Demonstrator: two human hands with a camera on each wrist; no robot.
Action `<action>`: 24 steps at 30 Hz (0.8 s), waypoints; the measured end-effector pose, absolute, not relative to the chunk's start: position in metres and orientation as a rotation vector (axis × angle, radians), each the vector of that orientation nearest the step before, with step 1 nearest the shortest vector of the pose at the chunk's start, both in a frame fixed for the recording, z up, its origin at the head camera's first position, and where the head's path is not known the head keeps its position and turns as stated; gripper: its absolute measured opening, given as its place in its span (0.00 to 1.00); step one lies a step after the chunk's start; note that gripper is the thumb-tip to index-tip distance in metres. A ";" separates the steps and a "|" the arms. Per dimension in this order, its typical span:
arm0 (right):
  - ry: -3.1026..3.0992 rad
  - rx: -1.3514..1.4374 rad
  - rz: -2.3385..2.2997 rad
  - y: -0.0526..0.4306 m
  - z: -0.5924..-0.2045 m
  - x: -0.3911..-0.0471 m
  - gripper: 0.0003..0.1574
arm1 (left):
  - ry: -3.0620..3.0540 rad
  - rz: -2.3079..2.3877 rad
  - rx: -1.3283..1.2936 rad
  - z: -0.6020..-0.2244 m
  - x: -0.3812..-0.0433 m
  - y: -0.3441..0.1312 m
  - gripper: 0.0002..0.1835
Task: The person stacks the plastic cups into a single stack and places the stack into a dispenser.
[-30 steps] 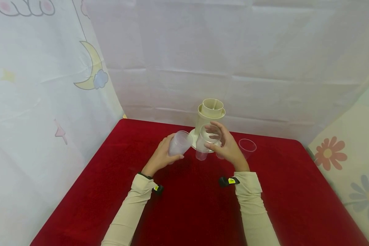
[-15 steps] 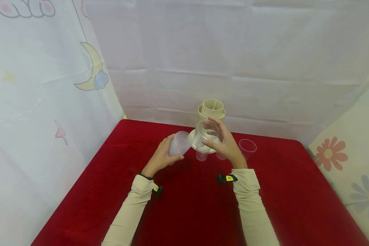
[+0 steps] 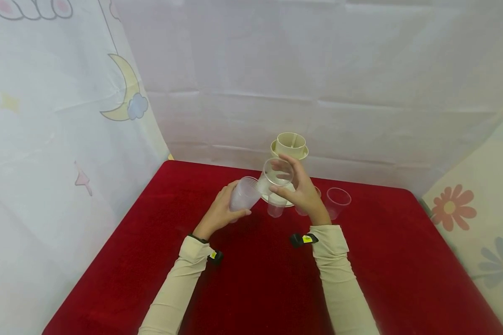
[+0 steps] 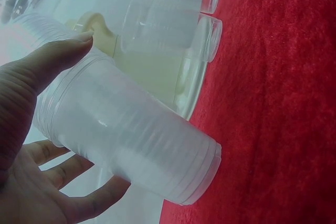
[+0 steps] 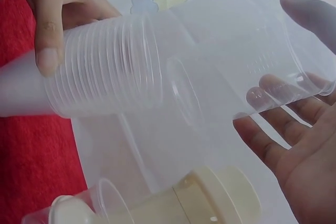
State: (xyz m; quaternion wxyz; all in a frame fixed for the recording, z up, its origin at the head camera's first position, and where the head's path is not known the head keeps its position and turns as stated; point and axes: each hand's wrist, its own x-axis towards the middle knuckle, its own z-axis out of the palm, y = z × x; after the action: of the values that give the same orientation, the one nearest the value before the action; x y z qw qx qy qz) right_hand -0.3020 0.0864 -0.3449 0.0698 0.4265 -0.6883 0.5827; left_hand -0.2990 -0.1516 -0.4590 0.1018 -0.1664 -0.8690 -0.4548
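My left hand [image 3: 220, 211] grips a nested stack of clear plastic cups [image 3: 245, 194], tilted with its mouth toward the right. In the left wrist view the thumb lies over the stack [image 4: 136, 124] near its rims, with the fingers beneath. My right hand [image 3: 302, 188] holds one clear plastic cup [image 5: 236, 51] by its side, thumb near the rim and fingers under the wall. The base of this cup points at the stack's open mouth, close in front of it in the right wrist view. Both are held above the table.
A cream cylindrical stand [image 3: 291, 148] with a round base is behind the hands. Clear cups stand on the red cloth before it: one at the front [image 3: 275, 209], one partly hidden by my right wrist, and one at the right [image 3: 338, 197]. A white curtain [image 3: 243, 60] hangs behind.
My right hand has moved left and slightly up with the single cup, bringing it closer to the stack. The left hand and its stack have stayed nearly still.
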 end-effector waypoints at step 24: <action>-2.084 1.233 1.800 0.058 -0.358 -0.304 0.46 | -2.559 -1.328 -0.530 -0.462 -0.296 -0.153 0.47</action>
State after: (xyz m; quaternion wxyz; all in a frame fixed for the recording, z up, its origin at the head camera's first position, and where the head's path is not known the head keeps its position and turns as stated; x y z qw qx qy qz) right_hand -0.3040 0.0582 -0.3585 0.0621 0.4077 -0.6894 0.5955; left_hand -0.2963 -0.1530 -0.4622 0.1049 -0.1799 -0.8682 -0.4504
